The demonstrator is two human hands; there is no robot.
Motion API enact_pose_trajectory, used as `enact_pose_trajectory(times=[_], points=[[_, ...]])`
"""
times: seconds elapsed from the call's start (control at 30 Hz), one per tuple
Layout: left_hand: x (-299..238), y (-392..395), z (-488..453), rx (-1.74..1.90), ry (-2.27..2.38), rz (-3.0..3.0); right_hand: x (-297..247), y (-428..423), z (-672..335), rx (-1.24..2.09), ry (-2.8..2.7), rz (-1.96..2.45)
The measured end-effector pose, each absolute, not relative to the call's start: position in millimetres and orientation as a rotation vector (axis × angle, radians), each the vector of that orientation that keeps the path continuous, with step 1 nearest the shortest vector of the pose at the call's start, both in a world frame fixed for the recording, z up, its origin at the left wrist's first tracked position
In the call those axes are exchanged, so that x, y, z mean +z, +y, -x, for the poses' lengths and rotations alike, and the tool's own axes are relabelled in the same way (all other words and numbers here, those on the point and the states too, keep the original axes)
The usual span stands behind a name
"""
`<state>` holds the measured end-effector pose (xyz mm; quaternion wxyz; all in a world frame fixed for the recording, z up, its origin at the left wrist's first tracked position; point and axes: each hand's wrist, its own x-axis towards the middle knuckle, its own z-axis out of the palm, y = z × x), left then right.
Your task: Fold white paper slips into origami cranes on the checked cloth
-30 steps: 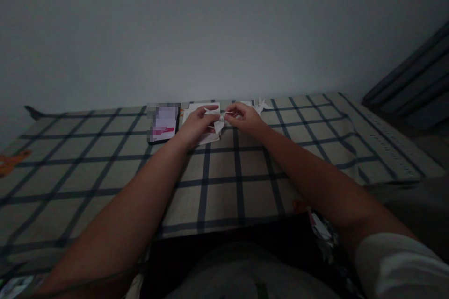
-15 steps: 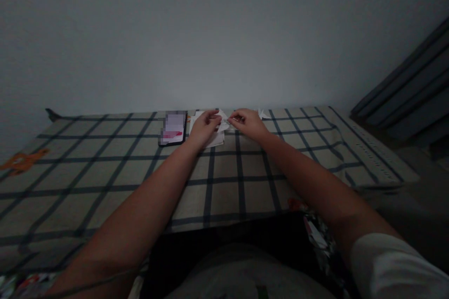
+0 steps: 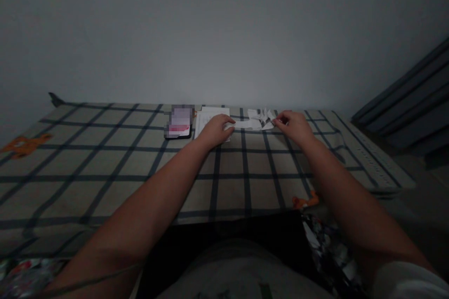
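My left hand [image 3: 218, 131] rests at the right edge of a stack of white paper sheets [image 3: 202, 124]. Its thumb and fingers are apart, with the left end of a white paper strip [image 3: 247, 124] between them. Further right, my right hand [image 3: 296, 127] pinches the edge of a small folded white paper piece [image 3: 268, 124] between thumb and fingertips. That piece lies against other crumpled-looking white paper [image 3: 255, 114] close to the wall. How the papers are folded is too dim and small to make out.
A phone [image 3: 179, 130] with a lit, partly blurred screen lies left of the sheets. All rest on a checked cloth [image 3: 168, 182] over a surface against a plain wall [image 3: 217, 37]. A grey curtain-like fabric [image 3: 410, 98] hangs at the right.
The hands have moved apart. My right hand has gone right, to the paper by the wall. My left fingers have opened, uncovering a white strip. The view has shifted slightly.
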<state>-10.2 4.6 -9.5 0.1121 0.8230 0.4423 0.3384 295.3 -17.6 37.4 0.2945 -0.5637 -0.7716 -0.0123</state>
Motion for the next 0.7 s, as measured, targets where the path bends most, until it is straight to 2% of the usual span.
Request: enact_pose_trajectory(times=[0.33, 0.7], points=[[-14, 4, 10, 0.884, 1.352, -2.461, 21, -9, -321, -0.007, -1.915, 1.802], [-15, 3, 9, 0.826, 1.379, -2.500, 4, -3, -325, -0.001, -1.927, 1.834]])
